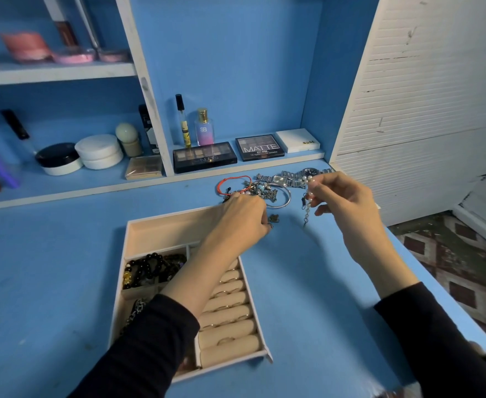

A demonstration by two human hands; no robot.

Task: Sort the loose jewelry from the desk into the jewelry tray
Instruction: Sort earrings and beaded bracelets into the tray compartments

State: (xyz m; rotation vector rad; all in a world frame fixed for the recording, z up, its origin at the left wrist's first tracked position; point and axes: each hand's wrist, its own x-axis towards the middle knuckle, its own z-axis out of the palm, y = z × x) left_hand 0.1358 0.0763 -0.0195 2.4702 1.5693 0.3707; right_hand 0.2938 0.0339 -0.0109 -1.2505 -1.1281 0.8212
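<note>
Tray (127,271), cream padded w/ ring rolls, sits lower centre. Left hand (241,216) curled on small charm; grip unclear. Right hand (342,196) pinches pearl bracelet (307,193), dangling at centre right. Suggest lifting slow, clear of tangled metal pile (264,188) behind.

Right hand (340,196) pinches pearl bracelet (308,200) aloft; left hand (243,216) over jewelry tray (138,225) corner.
</note>
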